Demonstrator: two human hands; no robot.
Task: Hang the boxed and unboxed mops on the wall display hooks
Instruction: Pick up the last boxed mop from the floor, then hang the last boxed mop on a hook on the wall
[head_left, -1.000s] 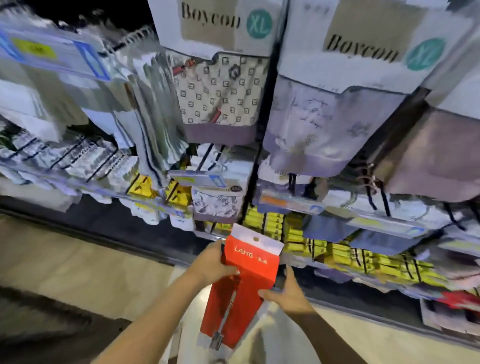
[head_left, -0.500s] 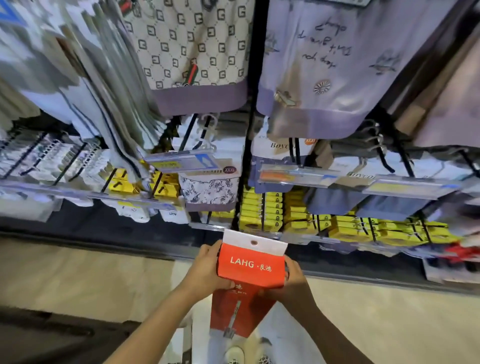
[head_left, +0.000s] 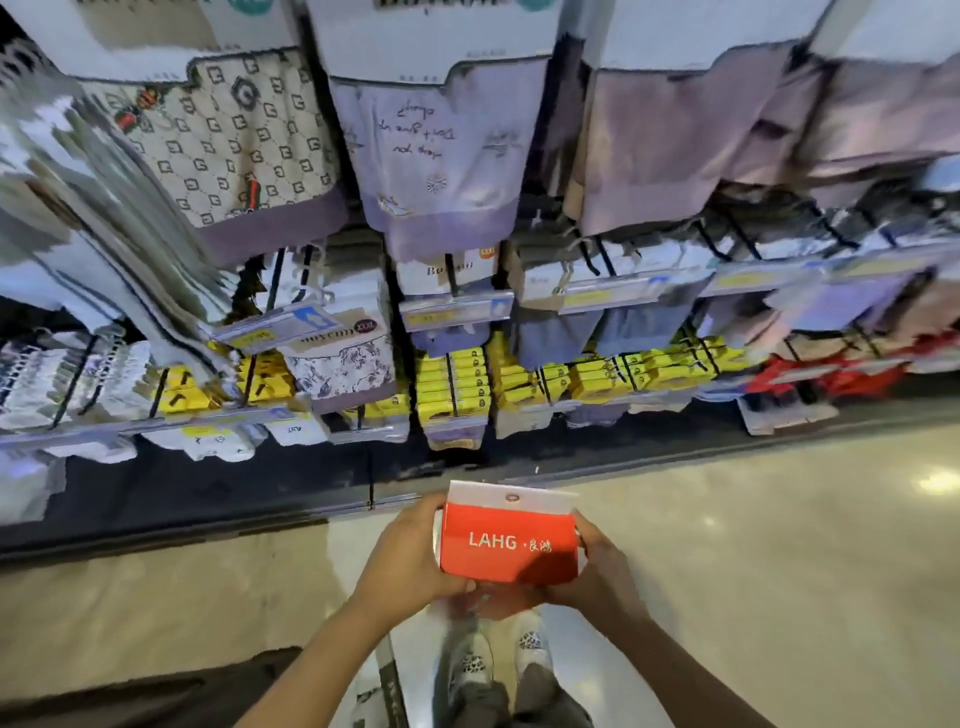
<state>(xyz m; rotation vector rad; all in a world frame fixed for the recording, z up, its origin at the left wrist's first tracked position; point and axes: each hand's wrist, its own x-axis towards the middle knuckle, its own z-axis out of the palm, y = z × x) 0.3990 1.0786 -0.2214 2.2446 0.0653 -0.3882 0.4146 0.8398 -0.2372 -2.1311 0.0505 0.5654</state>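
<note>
I hold a red mop box (head_left: 509, 545) upright in both hands, low and in front of me above the floor. Its top end faces me: a red panel with white "LAHG" lettering and a white hang tab (head_left: 511, 497) with a small hole. My left hand (head_left: 402, 558) grips the box's left side and my right hand (head_left: 602, 569) grips its right side. The rest of the box runs downward behind my hands and is mostly hidden. The wall display of hooks (head_left: 452, 395) stands ahead, packed with hanging goods.
Packaged textiles (head_left: 441, 156) hang in upper rows, yellow packs (head_left: 571, 379) on lower hooks, red packs (head_left: 826, 374) at right. Price-tag strips (head_left: 457, 312) jut out from the hook ends. A dark base plinth (head_left: 260, 488) runs along the shiny beige floor. My shoes (head_left: 498, 660) are below the box.
The box has come lower and closer to me, now seen end-on. My view tilted down, showing the floor and my shoes; both hands kept their grip.
</note>
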